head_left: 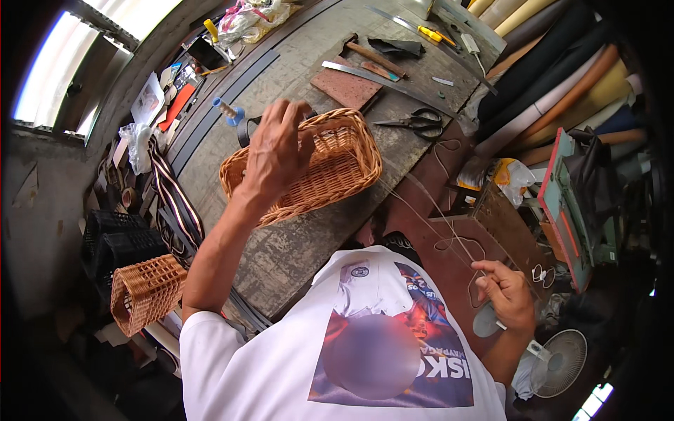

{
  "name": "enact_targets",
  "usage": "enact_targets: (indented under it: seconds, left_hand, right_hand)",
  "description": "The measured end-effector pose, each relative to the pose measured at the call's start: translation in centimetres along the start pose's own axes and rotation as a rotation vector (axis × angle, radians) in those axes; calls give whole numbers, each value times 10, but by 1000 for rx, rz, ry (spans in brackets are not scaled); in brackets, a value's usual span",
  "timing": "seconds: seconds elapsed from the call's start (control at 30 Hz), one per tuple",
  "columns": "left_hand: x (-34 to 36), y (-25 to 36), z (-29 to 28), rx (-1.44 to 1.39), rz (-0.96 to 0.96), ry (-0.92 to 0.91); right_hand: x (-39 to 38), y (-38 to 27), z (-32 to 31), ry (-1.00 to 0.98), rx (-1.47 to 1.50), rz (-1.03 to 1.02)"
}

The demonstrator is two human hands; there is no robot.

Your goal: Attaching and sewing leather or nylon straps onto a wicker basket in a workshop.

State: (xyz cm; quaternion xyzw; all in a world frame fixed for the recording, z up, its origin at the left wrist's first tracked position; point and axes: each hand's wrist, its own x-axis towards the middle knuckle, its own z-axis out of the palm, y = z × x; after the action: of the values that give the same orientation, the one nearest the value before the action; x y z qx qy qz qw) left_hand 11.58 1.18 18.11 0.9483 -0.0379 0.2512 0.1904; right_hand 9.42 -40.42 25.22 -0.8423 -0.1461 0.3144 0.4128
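A brown wicker basket [337, 144] lies tilted on the worn workbench, its hollow inside facing me. My left hand [275, 151] reaches over its far left rim, fingers curled down and closed at a black strap [245, 131] that shows on both sides of them. The fingertips are partly hidden. A pale thin cord [439, 210] runs from the basket's right side, loops loosely and ends up at my right hand [507, 291]. Thumb and fingers of that hand are pinched on the cord, out to the right beside my body.
Black-handled scissors [425, 124], a steel ruler [393, 85], a hammer [375, 57] and a reddish slab [344, 88] lie beyond the basket. A blue thread spool [230, 112] stands left. Material rolls [547, 105] lean at right; a fan [564, 361] stands low right. Another wicker basket [146, 291] sits left.
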Motion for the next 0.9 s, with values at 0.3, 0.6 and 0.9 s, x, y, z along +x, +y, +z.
enact_targets:
  seconds: [0.3, 0.6, 0.9]
  left_hand:
    - [11, 22, 20, -1400, -1148, -252]
    - [15, 14, 74, -1576, -1378, 370]
    - [13, 14, 79, -1335, -1400, 594]
  right_hand:
    - [21, 27, 30, -183, -23, -99]
    - [49, 69, 18, -283, -21, -367]
    - [87, 99, 0, -284, 54, -459]
